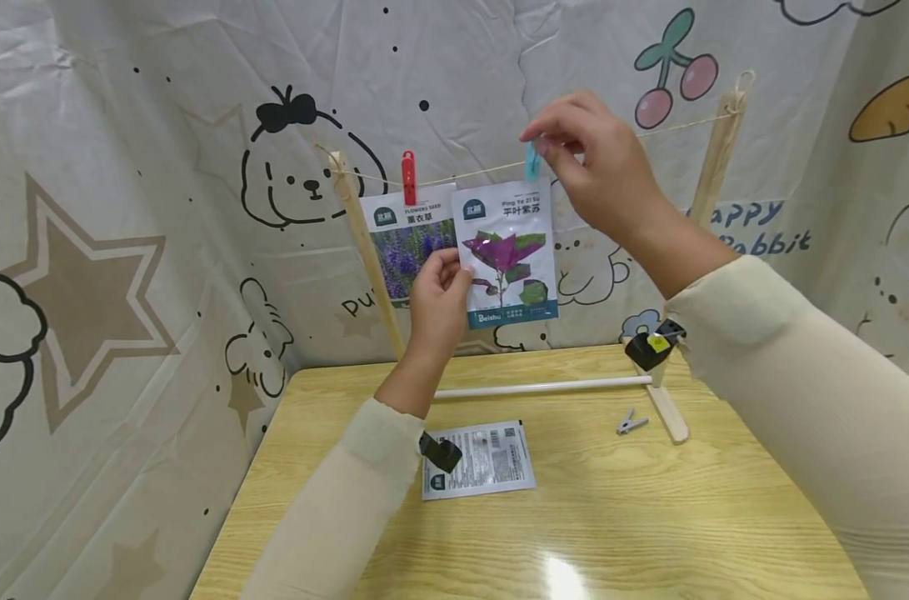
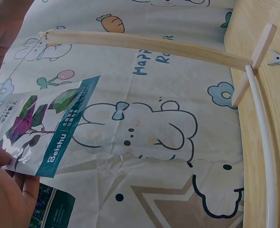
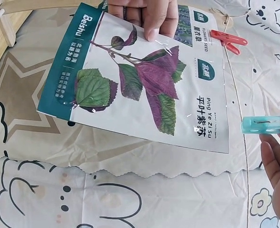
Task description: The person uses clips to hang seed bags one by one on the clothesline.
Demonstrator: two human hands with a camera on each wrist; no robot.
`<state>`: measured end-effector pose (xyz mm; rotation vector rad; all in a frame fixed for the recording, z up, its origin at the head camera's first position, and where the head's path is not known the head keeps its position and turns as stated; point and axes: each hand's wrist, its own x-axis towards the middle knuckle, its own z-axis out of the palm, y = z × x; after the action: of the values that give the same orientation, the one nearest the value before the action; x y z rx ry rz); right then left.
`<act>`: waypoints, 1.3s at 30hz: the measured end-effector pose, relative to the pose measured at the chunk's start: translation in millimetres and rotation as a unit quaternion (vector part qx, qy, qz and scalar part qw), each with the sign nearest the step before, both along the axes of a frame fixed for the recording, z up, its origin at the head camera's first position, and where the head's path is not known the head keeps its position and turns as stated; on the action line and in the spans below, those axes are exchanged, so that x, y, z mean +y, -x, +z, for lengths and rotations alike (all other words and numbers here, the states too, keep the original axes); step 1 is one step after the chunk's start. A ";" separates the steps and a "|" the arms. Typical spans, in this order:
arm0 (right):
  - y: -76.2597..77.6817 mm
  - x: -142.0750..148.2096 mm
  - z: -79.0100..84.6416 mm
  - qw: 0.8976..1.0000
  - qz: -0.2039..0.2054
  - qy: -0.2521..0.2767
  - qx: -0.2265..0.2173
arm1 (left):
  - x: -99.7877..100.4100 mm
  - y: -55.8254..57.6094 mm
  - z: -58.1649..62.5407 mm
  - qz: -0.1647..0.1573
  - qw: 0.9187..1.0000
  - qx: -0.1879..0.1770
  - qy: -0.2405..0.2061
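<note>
Clearly, left grip [image 1: 435, 312] on leafy packet [image 1: 505, 254], right grip [image 1: 596, 162] on blue peg [image 1: 531, 163], tabletop packet [image 1: 491, 462] only in head view.

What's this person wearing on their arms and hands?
Long, cream fabric sleeves end in plain, wide cuffs near the wrists. The left hand and right hand wear no gloves. A small, black, boxy device sits by the left cuff; a similar black wrist device on the right shows a yellow patch.
</note>
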<state>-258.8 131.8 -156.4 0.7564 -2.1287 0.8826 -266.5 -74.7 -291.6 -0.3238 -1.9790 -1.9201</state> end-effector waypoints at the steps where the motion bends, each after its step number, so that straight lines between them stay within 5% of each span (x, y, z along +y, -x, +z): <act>1: 0.4 -0.4 0.7 1.000 -0.001 0.001 -0.001 | -0.2 0.2 -0.1 0.000 1.000 0.000 -0.001; 39: 14.6 -13.3 12.5 0.998 0.018 0.044 -0.031 | -0.3 -1.8 3.3 -0.001 1.000 0.004 0.003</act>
<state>-273.4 118.4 -144.0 0.7327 -2.1212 1.0238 -264.7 -75.0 -288.3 -0.3354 -1.9814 -1.9109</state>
